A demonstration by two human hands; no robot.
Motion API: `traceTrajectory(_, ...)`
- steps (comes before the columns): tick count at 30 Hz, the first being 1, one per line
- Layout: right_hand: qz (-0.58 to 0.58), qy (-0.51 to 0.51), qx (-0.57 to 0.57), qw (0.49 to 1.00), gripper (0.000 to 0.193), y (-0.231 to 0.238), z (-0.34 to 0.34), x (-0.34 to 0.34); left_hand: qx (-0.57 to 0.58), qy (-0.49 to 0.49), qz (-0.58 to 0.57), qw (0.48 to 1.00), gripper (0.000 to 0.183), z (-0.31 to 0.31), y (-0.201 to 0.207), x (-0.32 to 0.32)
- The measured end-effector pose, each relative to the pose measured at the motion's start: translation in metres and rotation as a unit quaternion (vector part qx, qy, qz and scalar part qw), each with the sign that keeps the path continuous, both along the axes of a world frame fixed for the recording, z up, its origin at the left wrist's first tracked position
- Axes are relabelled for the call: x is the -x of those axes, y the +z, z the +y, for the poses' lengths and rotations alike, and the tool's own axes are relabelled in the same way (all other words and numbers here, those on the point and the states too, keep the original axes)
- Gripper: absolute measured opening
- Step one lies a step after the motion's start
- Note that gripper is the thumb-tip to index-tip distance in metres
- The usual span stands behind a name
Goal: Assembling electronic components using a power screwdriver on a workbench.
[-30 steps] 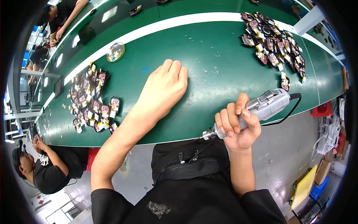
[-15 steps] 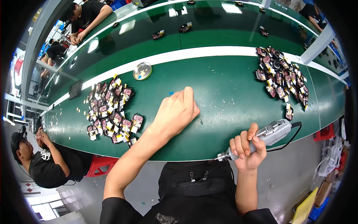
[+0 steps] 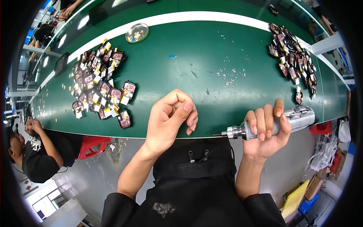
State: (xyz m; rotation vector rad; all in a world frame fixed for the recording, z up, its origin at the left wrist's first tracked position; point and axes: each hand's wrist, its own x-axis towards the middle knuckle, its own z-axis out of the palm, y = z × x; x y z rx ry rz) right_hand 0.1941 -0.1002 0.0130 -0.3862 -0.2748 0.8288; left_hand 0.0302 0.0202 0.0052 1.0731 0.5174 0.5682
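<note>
My right hand (image 3: 266, 126) is wrapped round a silver-grey electric screwdriver (image 3: 298, 119) at the bench's front edge. Its thin bit (image 3: 219, 134) points left, level with the edge. Over the front of the green bench, my left hand (image 3: 172, 119) is closed, thumb against the curled index finger. Whatever those fingers hold, if anything, is hidden. Left of this hand lies a heap of small black-cased units (image 3: 90, 81) with reddish boards and white-and-yellow tabs. Nearest the hand are two units apart from the heap's middle, one of them a black-cased unit (image 3: 124, 119) by the edge.
A second heap of similar units (image 3: 293, 56) lies at the right. A round dish (image 3: 137, 33) with small pieces stands at the back left. Tiny white bits (image 3: 230, 77) and a blue scrap (image 3: 172, 56) lie mid-bench. A person (image 3: 34, 151) sits at the left by a red stool (image 3: 92, 145).
My left hand has drawn back from mid-bench toward the front edge, uncovering the blue scrap. My right hand has shifted slightly right with the electric screwdriver, now more level. The view has tipped downward.
</note>
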Motion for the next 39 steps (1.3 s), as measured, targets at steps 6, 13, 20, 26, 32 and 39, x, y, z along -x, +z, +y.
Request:
traceTrajectory(6,-0.014,0.005,-0.112,0.994,0.015,0.024,0.009,0.005,0.091,-0.042,-0.080,0.992,0.027,-0.029,-0.007,0.001)
traceTrajectory(13,-0.020,-0.011,-0.080,0.997,0.009,0.029,0.014,0.014,0.127,-0.056,-0.104,0.985,0.027,-0.041,-0.002,0.003)
traceTrajectory(20,-0.016,-0.008,-0.076,0.997,0.008,0.025,0.013,0.014,0.223,-0.095,-0.128,0.962,0.030,-0.038,-0.003,0.003)
traceTrajectory(26,-0.008,-0.002,-0.069,0.998,0.009,0.023,0.012,0.012,0.236,-0.128,-0.107,0.957,0.030,-0.036,0.000,0.002)
traceTrajectory(32,-0.025,-0.018,-0.057,0.998,0.009,0.022,0.008,0.012,0.141,-0.070,-0.055,0.986,0.030,-0.044,-0.001,0.000)
traceTrajectory(39,-0.061,-0.015,-0.057,0.996,0.009,0.021,0.006,0.009,0.008,-0.002,0.020,1.000,0.026,-0.053,0.000,-0.005)
